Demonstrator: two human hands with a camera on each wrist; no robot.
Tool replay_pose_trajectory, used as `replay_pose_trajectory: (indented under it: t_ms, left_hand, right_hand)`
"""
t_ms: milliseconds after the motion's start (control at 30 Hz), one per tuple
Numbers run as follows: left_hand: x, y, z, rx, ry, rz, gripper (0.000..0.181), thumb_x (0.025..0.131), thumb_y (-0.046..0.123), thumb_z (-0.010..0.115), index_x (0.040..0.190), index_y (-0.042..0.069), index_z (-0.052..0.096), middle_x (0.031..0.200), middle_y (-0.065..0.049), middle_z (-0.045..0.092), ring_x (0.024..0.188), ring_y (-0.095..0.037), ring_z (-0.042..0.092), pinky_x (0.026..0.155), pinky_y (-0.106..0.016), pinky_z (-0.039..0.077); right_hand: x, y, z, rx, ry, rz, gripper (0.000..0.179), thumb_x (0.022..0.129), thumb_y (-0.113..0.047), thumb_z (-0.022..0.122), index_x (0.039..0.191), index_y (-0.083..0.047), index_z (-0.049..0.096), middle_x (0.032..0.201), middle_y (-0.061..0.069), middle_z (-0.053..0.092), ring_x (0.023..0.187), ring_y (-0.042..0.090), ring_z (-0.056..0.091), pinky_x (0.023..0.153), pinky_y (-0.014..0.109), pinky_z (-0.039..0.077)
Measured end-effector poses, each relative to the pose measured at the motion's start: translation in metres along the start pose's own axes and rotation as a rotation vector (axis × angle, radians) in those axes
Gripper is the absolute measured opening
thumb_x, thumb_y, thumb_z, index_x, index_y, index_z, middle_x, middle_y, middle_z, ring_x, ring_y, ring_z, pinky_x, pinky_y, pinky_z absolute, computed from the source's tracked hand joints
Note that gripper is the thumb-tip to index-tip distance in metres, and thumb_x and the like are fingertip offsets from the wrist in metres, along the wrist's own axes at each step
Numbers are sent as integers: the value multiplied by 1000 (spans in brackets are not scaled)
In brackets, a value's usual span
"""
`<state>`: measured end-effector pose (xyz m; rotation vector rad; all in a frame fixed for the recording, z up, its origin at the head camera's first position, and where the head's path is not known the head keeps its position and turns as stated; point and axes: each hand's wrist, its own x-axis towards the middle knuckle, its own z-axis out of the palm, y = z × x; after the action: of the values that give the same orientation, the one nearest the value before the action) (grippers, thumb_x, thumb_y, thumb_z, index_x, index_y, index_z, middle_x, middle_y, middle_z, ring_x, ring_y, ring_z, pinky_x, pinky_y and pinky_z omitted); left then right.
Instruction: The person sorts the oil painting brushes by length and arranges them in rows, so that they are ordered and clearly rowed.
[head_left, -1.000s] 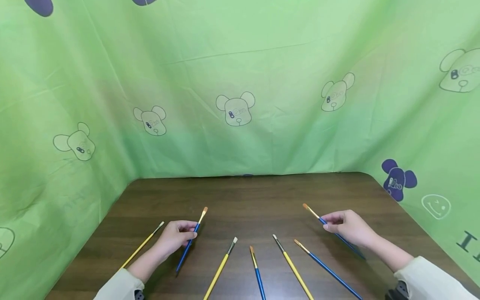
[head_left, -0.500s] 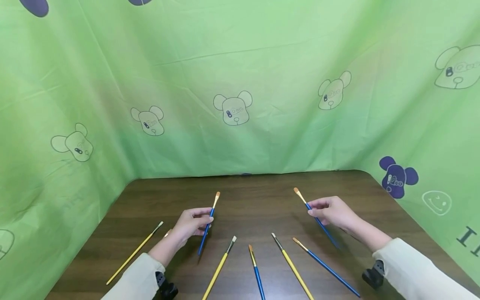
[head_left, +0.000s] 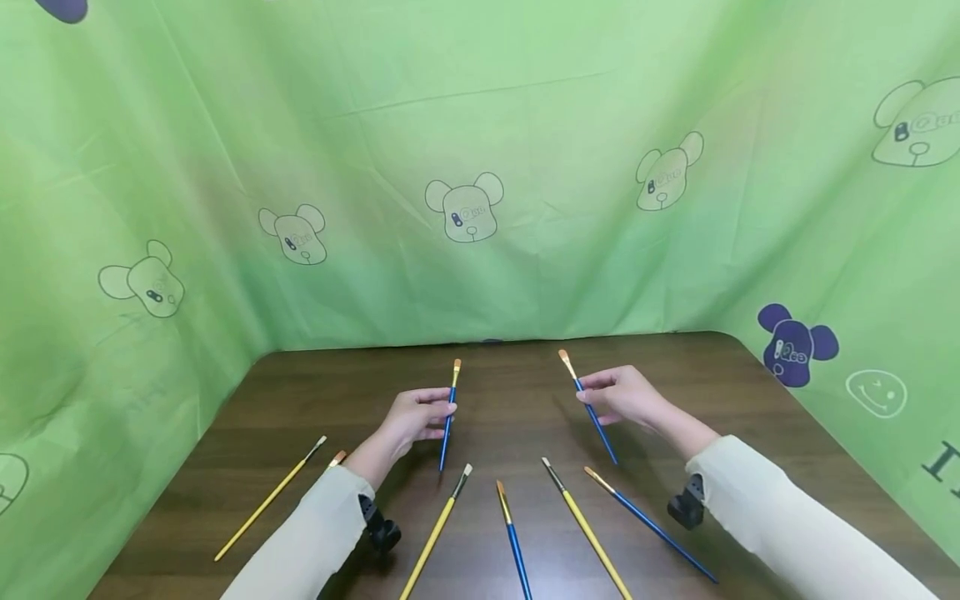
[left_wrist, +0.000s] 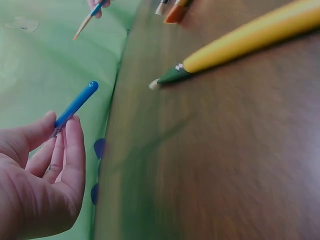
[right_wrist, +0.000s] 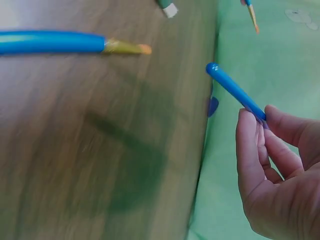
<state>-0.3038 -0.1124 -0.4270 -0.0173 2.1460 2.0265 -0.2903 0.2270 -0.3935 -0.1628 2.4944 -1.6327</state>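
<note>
My left hand point(head_left: 411, 419) pinches a blue-handled paintbrush point(head_left: 447, 429) between thumb and fingers, its tan bristles pointing up and away from me. In the left wrist view the butt of that blue handle point(left_wrist: 80, 102) sticks out past the fingertips. Across from it my right hand point(head_left: 626, 395) pinches a second blue paintbrush point(head_left: 597, 425), tilted with its bristles toward the upper left. The right wrist view shows its rounded handle end point(right_wrist: 232, 87) between thumb and forefinger. Both held brushes are above the far middle part of the table, apart from each other.
On the brown table point(head_left: 510, 417) lie a yellow brush point(head_left: 262, 504) at the left, another yellow one point(head_left: 435, 537), a short-looking blue one point(head_left: 515, 546), a third yellow one point(head_left: 588, 533) and a blue one point(head_left: 656, 529). One brush tip point(head_left: 337, 458) shows beside the left sleeve. Behind hangs a green cloth point(head_left: 480, 283).
Both hands have moved away from me and inward with their paintbrushes, bringing these closer together. The brushes on the table have stayed put; a tip behind the left arm has come into sight.
</note>
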Motion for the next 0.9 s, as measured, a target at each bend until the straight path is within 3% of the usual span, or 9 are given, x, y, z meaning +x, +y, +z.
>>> replay_pose_trajectory:
  t_ms: [200,367,600,900]
  left_hand:
    - [14,4,14,-33,-2,-32,40,88,2,70,126,-3,61,107,-19,69,94,-28,67,71,-34,60]
    - [25,6,26,-69,-9,-48,40,87,-1,69,126,-2,62,100,-15,71,100,-33,66,71,-33,60]
    - [45,9,42,-97,-2,-66,42,85,-5,69,126,-1,62,99,-15,70,93,-29,67,70,-30,60]
    - [66,10,58,-106,-1,-92,42,85,-9,68,126,-3,60,107,-20,69,92,-28,67,73,-32,59]
  right_hand:
    - [18,-8,18,50,9,13,44,91,-9,68,127,14,54,108,19,66,91,20,64,73,40,60]
    - [33,-12,33,90,23,30,42,91,-6,66,127,14,54,109,21,67,89,20,63,71,40,60]
    - [55,-15,49,142,73,77,40,91,-4,67,126,12,56,113,23,66,104,36,63,71,38,60]
    - [77,-14,59,183,121,145,38,91,-3,66,125,10,57,115,24,65,107,36,61,72,37,60]
